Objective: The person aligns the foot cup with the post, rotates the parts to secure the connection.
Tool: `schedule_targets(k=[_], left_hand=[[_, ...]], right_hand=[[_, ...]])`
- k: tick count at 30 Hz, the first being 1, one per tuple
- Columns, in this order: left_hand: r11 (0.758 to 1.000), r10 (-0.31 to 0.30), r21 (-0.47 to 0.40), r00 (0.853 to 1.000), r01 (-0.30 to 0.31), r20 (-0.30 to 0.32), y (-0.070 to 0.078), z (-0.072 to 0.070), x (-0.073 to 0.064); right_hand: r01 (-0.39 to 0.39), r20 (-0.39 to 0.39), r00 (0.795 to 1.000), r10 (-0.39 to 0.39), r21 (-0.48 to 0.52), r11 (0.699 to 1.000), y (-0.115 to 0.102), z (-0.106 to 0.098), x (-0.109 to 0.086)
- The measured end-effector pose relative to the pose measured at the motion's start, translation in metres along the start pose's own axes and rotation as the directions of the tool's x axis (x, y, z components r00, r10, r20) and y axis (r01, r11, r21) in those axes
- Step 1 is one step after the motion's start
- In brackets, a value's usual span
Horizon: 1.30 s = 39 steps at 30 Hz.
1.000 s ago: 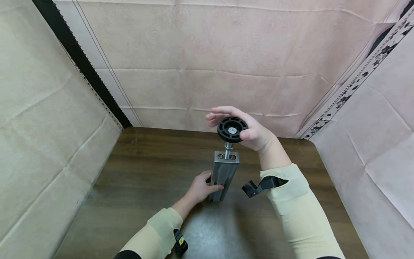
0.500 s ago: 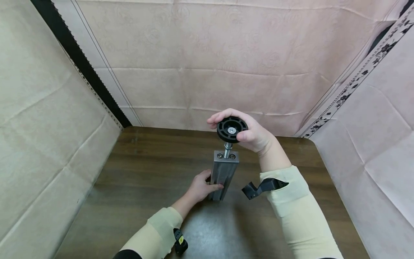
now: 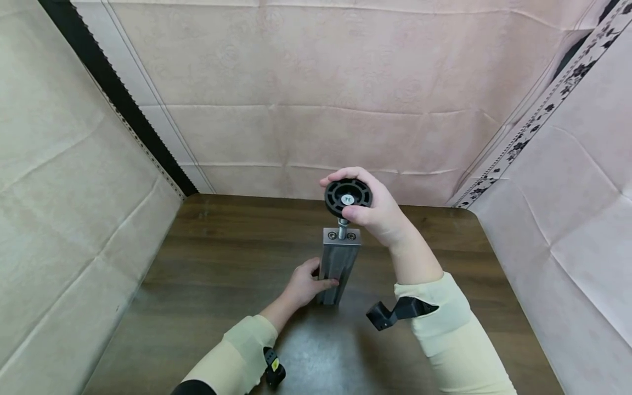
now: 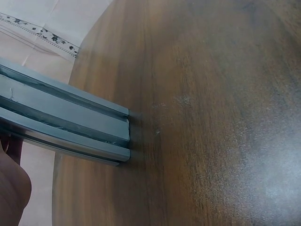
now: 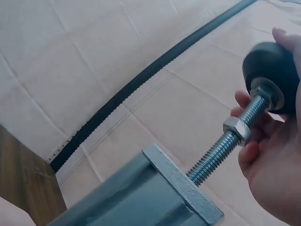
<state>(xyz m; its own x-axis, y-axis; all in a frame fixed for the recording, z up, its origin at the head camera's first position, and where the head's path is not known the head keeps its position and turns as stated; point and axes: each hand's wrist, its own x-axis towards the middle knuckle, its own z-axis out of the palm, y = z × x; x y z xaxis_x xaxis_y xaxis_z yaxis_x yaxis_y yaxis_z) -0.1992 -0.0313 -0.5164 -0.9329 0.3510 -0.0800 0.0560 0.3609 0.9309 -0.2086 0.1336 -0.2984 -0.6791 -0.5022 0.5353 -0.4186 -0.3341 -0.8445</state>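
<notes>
A grey aluminium profile (image 3: 339, 263) stands on end on the table, its lower end against the wood in the left wrist view. My left hand (image 3: 302, 284) grips it low down, thumb across the near face. Out of its upper end plate rises a levelling foot (image 3: 333, 198) with a round black base. The right wrist view shows its threaded rod (image 5: 214, 157) and a hex nut (image 5: 236, 129), with bare thread between nut and plate. My right hand (image 3: 382, 216) holds the black base, thumb over the near rim and fingers round the far side.
The brown wooden table (image 3: 222, 258) has rounded far corners. Pale cloth walls (image 3: 316, 71) enclose it at the back and both sides. A dark wrist mount (image 3: 402, 311) juts from the right sleeve.
My right thumb has moved leftward across the black base, and the right wrist has dropped lower. The left hand keeps its grip on the profile.
</notes>
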Motion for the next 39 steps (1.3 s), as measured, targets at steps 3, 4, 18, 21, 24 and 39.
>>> schedule_targets(k=[3, 4, 18, 21, 24, 39], left_hand=[[1.000, -0.005, 0.000, 1.000, 0.005, -0.002, 0.000, 0.000, 0.000], [1.000, -0.005, -0.002, 1.000, 0.005, -0.001, 0.000, 0.000, 0.000], [1.000, -0.002, 0.005, 1.000, 0.002, -0.020, 0.002, 0.000, 0.000], [1.000, 0.000, 0.009, 1.000, 0.001, -0.025, 0.001, 0.000, 0.000], [1.000, 0.002, 0.012, 1.000, -0.002, -0.024, 0.001, 0.000, 0.000], [0.999, 0.038, 0.016, 0.999, -0.038, -0.032, -0.002, 0.001, 0.000]], right_hand=[[-0.048, -0.097, 0.994, 0.042, -0.063, 0.997, -0.001, 0.004, -0.003], [-0.067, -0.129, 0.990, 0.055, -0.086, 0.994, -0.002, 0.005, -0.005], [-0.250, -0.476, 0.874, 0.096, -0.272, 0.929, -0.010, 0.036, -0.010], [-0.302, -0.532, 0.841, 0.099, -0.311, 0.901, -0.010, 0.040, -0.010], [-0.338, -0.577, 0.812, 0.084, -0.349, 0.874, -0.010, 0.045, -0.011], [-0.328, -0.542, 0.840, 0.029, -0.464, 0.823, -0.017, 0.039, -0.013]])
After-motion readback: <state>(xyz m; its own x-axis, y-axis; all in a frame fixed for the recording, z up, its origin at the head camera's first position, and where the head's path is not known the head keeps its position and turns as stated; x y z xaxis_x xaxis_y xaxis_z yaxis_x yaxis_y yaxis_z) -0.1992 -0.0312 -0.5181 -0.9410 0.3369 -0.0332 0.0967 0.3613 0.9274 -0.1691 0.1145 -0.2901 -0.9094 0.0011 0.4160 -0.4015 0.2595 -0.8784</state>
